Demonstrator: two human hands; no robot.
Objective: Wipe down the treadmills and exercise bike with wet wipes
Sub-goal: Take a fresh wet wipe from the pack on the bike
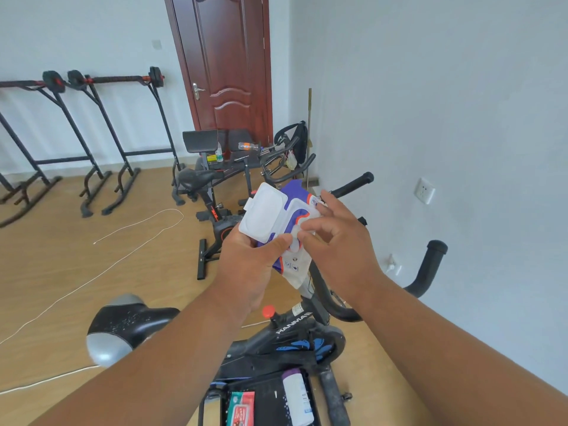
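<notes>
A dark red panelled door (226,69) stands closed between pale white walls (430,87). The floor (61,256) is light wood laminate, crossed by a white cord (129,229). A wall socket (424,190) sits on the right wall.

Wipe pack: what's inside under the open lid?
The wipe pack has its lid flipped open; right hand fingers cover the opening, so no wipes are visible. Left hand holds it.

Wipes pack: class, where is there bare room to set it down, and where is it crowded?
Bare wooden floor lies between the white cord and the far black exercise bike. Crowded: the black tray below holds a white bottle and red packet; the padded bench by the door carries bottles.
</notes>
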